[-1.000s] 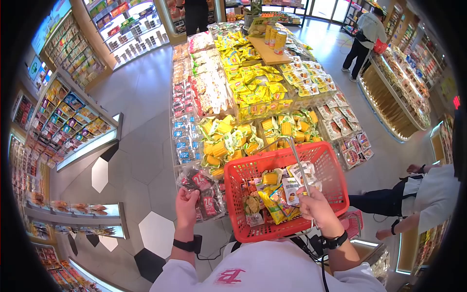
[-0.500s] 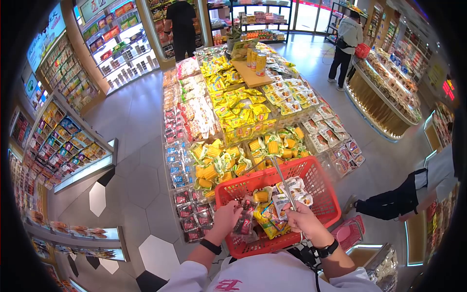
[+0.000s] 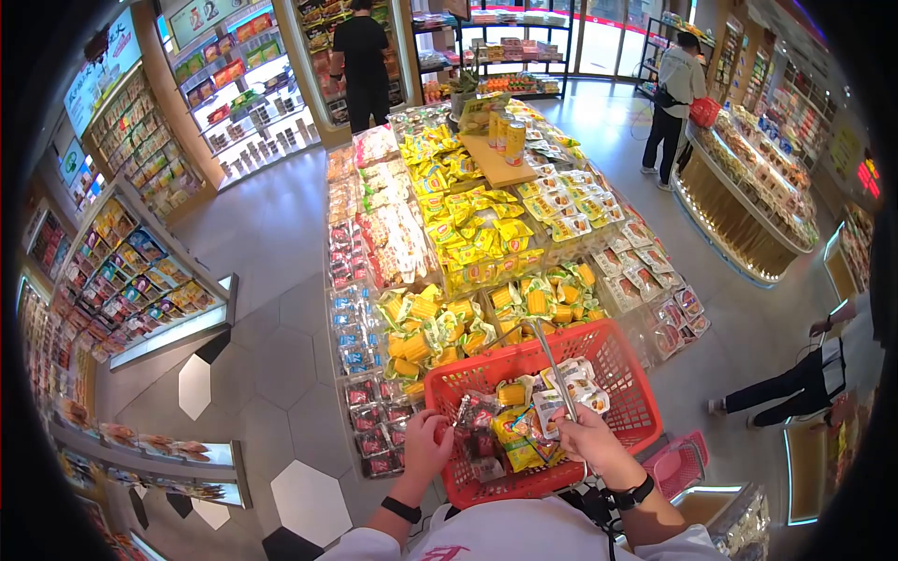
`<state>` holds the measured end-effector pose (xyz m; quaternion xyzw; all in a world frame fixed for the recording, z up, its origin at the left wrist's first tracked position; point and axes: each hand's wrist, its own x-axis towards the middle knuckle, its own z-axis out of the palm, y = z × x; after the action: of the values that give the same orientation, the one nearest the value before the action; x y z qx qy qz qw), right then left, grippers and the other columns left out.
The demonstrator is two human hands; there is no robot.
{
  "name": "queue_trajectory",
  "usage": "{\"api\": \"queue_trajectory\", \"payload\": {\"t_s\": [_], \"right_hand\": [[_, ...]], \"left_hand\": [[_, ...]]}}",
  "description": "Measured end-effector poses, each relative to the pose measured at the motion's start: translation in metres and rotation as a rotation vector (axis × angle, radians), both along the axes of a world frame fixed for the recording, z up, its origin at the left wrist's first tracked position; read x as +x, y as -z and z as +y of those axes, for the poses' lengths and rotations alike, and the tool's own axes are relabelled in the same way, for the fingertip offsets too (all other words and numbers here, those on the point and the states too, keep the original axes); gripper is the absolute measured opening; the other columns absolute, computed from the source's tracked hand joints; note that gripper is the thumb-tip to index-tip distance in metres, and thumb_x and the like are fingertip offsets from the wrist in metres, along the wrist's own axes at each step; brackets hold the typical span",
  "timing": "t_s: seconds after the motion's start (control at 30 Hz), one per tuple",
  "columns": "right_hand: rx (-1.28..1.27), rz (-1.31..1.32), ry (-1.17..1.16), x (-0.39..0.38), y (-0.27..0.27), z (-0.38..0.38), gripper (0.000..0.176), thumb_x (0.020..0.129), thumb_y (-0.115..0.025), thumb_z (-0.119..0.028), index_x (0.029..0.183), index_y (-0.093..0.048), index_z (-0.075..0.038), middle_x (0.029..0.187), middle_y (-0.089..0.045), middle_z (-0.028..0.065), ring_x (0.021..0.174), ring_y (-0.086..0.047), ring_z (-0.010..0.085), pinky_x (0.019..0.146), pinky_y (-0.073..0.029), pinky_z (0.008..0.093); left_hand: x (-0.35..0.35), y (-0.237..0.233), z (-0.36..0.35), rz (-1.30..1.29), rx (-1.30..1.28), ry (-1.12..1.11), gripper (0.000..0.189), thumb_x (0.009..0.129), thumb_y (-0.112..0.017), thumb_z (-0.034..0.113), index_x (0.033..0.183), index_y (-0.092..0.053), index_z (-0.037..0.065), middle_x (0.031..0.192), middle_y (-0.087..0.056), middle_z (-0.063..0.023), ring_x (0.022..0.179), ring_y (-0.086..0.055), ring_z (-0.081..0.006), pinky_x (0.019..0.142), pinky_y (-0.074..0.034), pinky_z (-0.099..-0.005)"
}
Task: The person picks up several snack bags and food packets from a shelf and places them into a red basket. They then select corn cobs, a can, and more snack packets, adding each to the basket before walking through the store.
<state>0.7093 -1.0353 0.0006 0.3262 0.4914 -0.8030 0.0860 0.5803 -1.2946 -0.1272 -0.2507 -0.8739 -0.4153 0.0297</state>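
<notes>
My right hand (image 3: 589, 438) is closed around the metal handle (image 3: 554, 363) of a red plastic shopping basket (image 3: 617, 351). Inside lie a yellow snack bag (image 3: 517, 444), a corn pack (image 3: 511, 394), white pouches (image 3: 582, 379) and clear packets with dark red contents (image 3: 480, 441). Just at the basket's left rim is my left hand (image 3: 428, 447), its fingers loosely bent and partly apart, with nothing plainly held. Beside it, more dark red packets (image 3: 379, 439) sit in the display's near left corner. Packed corn (image 3: 440, 327) fills the bins just beyond the basket.
The display continues with yellow bags (image 3: 477, 224) and cans (image 3: 513, 140) on a wooden board. A person in black (image 3: 360, 61) stands behind it; another (image 3: 673, 84) carries a red basket at right. Someone walks near a pink basket (image 3: 678, 467). Snack racks (image 3: 140, 271) stand left.
My left hand has moved left and down from above the dark red packets to the basket's rim. My right hand keeps the handle. The person at right has shifted slightly.
</notes>
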Motion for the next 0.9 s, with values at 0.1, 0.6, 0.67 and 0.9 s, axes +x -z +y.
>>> {"api": "queue_trajectory", "payload": {"t_s": [0.1, 0.6, 0.67, 0.9], "right_hand": [[0.047, 0.007, -0.025, 0.000, 0.002, 0.000, 0.006, 0.098, -0.052, -0.013, 0.103, -0.050, -0.011, 0.059, -0.039, -0.0050, 0.042, -0.032, 0.0045, 0.038, -0.023, 0.0222], [0.199, -0.019, -0.001, -0.003, 0.005, -0.006, 0.015, 0.099, -0.055, -0.024, 0.095, -0.053, -0.010, 0.060, -0.041, -0.0072, 0.047, -0.037, 0.0036, 0.040, -0.026, 0.0226], [0.222, -0.006, -0.011, -0.003, 0.004, -0.007, 0.015, 0.099, -0.055, -0.025, 0.095, -0.054, -0.010, 0.061, -0.042, -0.0072, 0.048, -0.037, 0.0035, 0.041, -0.026, 0.0225], [0.225, -0.032, -0.029, -0.005, 0.001, -0.006, 0.016, 0.100, -0.054, -0.025, 0.101, -0.056, -0.009, 0.068, -0.047, -0.0060, 0.054, -0.041, 0.0036, 0.045, -0.030, 0.0224]], "left_hand": [[0.000, -0.003, 0.003, 0.010, 0.015, -0.035, 0.018, 0.079, -0.069, 0.013, 0.093, -0.064, 0.003, 0.103, -0.061, -0.0159, 0.099, -0.057, -0.0339, 0.088, -0.046, -0.0426], [-0.140, 0.083, -0.010, 0.174, -0.471, -0.239, 0.035, 0.074, -0.073, 0.021, 0.104, -0.058, 0.008, 0.105, -0.060, -0.0088, 0.104, -0.056, -0.0281, 0.086, -0.044, -0.0432], [-0.151, 0.099, -0.007, 0.170, -0.631, -0.219, 0.041, 0.075, -0.073, 0.032, 0.107, -0.059, 0.010, 0.110, -0.060, -0.0061, 0.110, -0.053, -0.0247, 0.090, -0.040, -0.0452], [-0.154, 0.096, 0.022, -0.025, -0.982, -0.255, 0.059, 0.081, -0.060, 0.057, 0.116, -0.057, 0.011, 0.121, -0.059, -0.0059, 0.119, -0.049, -0.0235, 0.096, -0.033, -0.0543]]}}
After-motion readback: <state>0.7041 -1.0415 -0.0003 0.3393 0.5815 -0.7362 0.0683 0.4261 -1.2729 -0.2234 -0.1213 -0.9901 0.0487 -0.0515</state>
